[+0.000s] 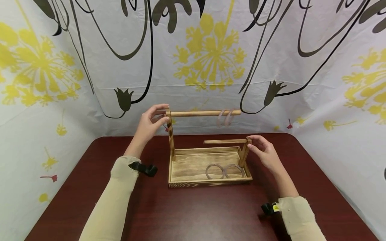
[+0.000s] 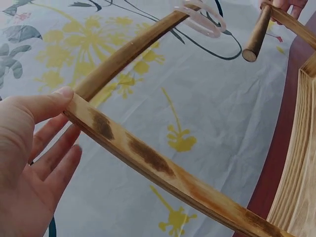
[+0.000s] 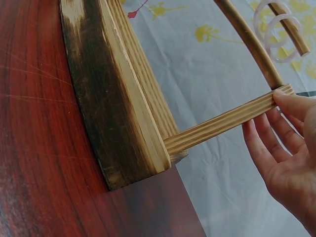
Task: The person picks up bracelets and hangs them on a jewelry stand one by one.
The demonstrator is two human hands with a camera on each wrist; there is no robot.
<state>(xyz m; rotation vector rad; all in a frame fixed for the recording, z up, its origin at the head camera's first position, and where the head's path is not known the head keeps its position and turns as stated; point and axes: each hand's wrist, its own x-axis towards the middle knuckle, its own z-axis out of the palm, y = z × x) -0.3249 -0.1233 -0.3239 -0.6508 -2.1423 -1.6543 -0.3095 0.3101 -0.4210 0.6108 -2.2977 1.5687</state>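
A wooden jewelry stand [image 1: 190, 165] has a shallow tray, a tall post at its left and a short post at its right, each bearing a horizontal bar. At the top of the tall post [image 2: 187, 185], my left hand [image 1: 147, 124] pinches the wood between thumb and fingers. My right hand [image 1: 267, 154] likewise grips the top of the short post [image 3: 222, 123], thumb on its outer face. Two pale pink bangles [image 2: 217, 32] hang near the free end of the upper bar [image 1: 193, 113]. Two greyish bangles [image 1: 206, 171] lie side by side in the tray.
The stand is on a dark red-brown table [image 1: 205, 214] with rounded far corners. A white curtain [image 1: 187, 70] with yellow and dark plant prints surrounds the table's back and sides. Black wrist cameras are strapped at both sleeves.
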